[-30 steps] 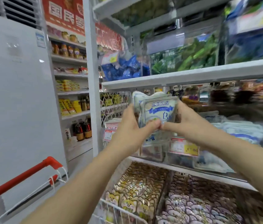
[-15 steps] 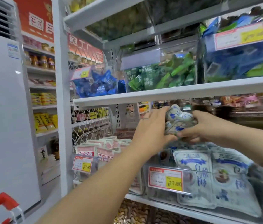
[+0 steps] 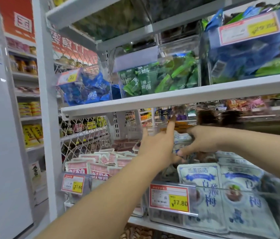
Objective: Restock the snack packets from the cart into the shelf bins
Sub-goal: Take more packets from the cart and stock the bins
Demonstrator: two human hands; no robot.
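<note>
Your right hand (image 3: pixel 203 141) grips a small clutch of white-and-blue plum packets (image 3: pixel 181 140), thumb under, fingers over. Your left hand (image 3: pixel 158 147) lies spread against them, index finger up. They hang just above the clear bin (image 3: pixel 222 188), over the stocked packets (image 3: pixel 203 183). Placing step, I'd say. Next, lower them behind the front row and release cleanly.

The packet (image 3: pixel 181 141), between left hand (image 3: pixel 158 145) and right hand (image 3: pixel 203 140), is over the bin (image 3: pixel 213 189) right of a second bin (image 3: pixel 91 186).
</note>
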